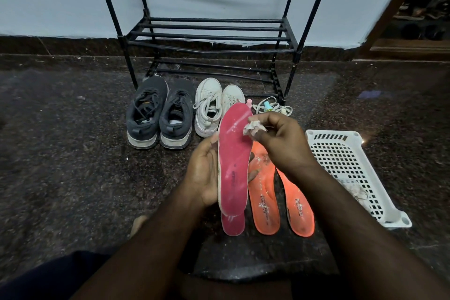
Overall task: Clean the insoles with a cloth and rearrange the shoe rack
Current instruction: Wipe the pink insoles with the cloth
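My left hand (pixel 203 173) holds a pink insole (pixel 233 153) upright by its edge, toe end up. My right hand (pixel 280 139) pinches a small crumpled white cloth (pixel 253 128) against the insole's upper right edge. A second pink insole (pixel 233 223) lies on the floor below the held one, partly hidden. Two orange insoles (pixel 265 202) lie side by side to the right on the dark floor. The black shoe rack (pixel 211 31) stands against the wall with bare shelves.
A pair of dark grey sneakers (pixel 158 114) and a pair of white sneakers (pixel 214 105) stand in front of the rack. A tangle of white laces (pixel 272 107) lies beside them. A white perforated basket (pixel 350 168) holding a rag sits at the right.
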Motion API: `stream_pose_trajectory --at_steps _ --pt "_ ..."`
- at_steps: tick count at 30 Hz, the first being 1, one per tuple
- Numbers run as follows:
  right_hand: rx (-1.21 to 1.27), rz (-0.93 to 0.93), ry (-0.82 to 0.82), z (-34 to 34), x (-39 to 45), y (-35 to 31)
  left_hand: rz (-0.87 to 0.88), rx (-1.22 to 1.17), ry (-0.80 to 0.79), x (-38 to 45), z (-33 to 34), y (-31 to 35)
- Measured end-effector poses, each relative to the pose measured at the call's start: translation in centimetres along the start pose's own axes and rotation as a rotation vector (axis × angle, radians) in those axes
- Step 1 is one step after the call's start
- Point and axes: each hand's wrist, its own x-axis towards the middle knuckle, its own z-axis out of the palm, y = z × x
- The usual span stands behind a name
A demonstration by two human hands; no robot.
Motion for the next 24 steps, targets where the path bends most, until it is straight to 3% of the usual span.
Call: stream_pose_trajectory --at_steps 6,9,14,16,22,24 --pt "-0.047 -0.057 0.067 0.4 -0.1 -0.1 0.014 0.021 0.043 0.1 0.2 -0.1" --pt "-0.253 -0.13 0.115 0.6 -0.1 0.2 -0.02 0.013 0.041 0.3 0.1 -0.5" --pt "-0.578 -0.354 -0.034 3.0 -1.0 1.6 -0.015 -0.041 0.045 0.5 0.7 -1.3" --pt "-0.69 -0.411 -0.02 3.5 -1.0 2.4 -0.021 -0.041 0.049 0.6 0.7 -1.7" --pt "-0.674 -0.352 0.194 2.3 -0.2 2.3 -0.069 0.032 0.056 0.6 0.9 -2.0" --pt "-0.654 -0.324 0.157 2.9 -0.8 2.1 -0.057 0.032 0.075 0.6 1.0 -2.1"
